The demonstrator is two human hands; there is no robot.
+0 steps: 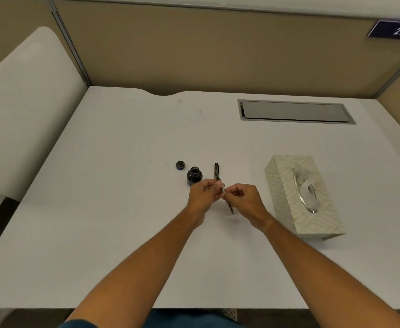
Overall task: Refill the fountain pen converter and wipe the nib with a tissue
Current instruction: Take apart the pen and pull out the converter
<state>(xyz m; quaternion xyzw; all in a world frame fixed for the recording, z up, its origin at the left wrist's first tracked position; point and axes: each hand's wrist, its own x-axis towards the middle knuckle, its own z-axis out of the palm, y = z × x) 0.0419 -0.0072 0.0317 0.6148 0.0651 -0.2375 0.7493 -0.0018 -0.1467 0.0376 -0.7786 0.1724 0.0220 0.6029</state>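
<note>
A: What's leftmost?
B: A small black screw cap [180, 165], then the open dark glass ink bottle [194, 176] just beside it.

A: And the hands?
B: The left hand [202, 197] and right hand [246, 201] meet, pinching a slim patterned fountain pen [230, 207]. A patterned tissue box [300, 195] stands right.

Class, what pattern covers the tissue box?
A pale leaf-like line pattern on the tissue box, head view.

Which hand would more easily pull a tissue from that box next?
Right hand, probably: the tissue box lies on its side of the desk, while the left hand sits near the open ink bottle.
</note>
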